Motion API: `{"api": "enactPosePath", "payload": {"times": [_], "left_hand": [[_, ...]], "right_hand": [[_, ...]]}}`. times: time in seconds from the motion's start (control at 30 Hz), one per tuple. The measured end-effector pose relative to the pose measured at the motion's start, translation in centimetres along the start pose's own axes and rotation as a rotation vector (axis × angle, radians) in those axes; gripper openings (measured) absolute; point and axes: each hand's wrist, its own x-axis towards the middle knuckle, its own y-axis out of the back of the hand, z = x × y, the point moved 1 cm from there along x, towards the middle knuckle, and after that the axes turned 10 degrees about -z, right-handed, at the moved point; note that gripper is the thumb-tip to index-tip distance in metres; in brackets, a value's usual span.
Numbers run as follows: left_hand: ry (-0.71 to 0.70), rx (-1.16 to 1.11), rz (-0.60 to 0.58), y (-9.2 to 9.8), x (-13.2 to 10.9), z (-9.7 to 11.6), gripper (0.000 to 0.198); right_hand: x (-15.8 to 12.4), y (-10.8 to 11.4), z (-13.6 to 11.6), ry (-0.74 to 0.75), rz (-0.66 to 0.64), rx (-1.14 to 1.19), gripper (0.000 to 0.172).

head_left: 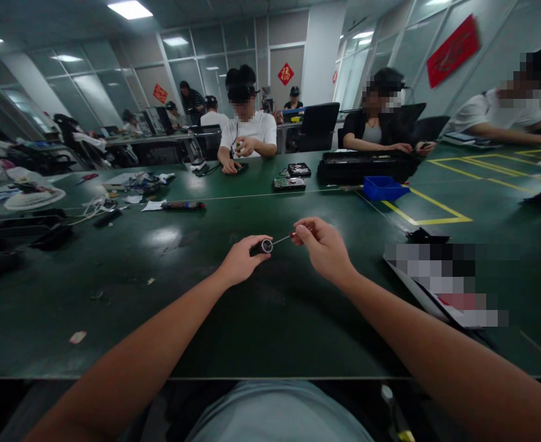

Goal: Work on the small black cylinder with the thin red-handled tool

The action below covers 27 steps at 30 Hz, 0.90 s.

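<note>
Head view, workbench seen from the wearer's seat. At the centre of the frame, the left hand (244,263) is closed around a short black cylinder (254,250), whose round, silver-rimmed end faces toward the lower right. Just right of centre, the right hand (326,250) pinches the reddish handle of a slim screwdriver (281,239) between thumb and fingers; its thin metal shaft slants down and left to the rimmed end, although contact at the tip cannot be determined. Both hands are raised above the dark green tabletop (270,337), forearms entering from the lower left and lower right corners. Upper centre: two hard drives, the nearer one (289,183) with its circuit board visible, the farther one (299,169) just behind. Right of these, a long black housing (366,166) stands behind a blue plastic bin (384,188), the latter beside a yellow tape outline (443,221). Left of centre, a dark tube (182,205) lies near a sheet of white paper (153,205); at the far left, a white round grille (35,198). Lower left: a small paper scrap (77,337). Across the bench, at upper centre, a co-worker in a white shirt (263,126) handles small parts; a red diamond-shaped decoration (285,73) hangs behind.
</note>
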Motion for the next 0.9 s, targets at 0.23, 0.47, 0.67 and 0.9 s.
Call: {"api": "enactPosePath", "payload": {"times": [0.23, 0.47, 0.67, 0.9], "left_hand": [[-0.008, -0.049, -0.020, 0.09, -0.26, 0.30, 0.044], [0.003, -0.068, -0.011, -0.06, -0.20, -0.01, 0.045], [-0.007, -0.083, -0.010, -0.13, -0.29, -0.01, 0.044], [-0.015, -0.067, -0.021, -0.16, -0.30, 0.02, 0.045]], "right_hand": [[0.00, 0.16, 0.11, -0.009, 0.026, -0.095, 0.019], [0.05, 0.50, -0.26, -0.034, -0.041, -0.163, 0.024], [-0.06, 0.28, -0.42, -0.046, 0.024, -0.190, 0.022], [-0.09, 0.35, -0.78, -0.061, 0.004, -0.189, 0.023]]}}
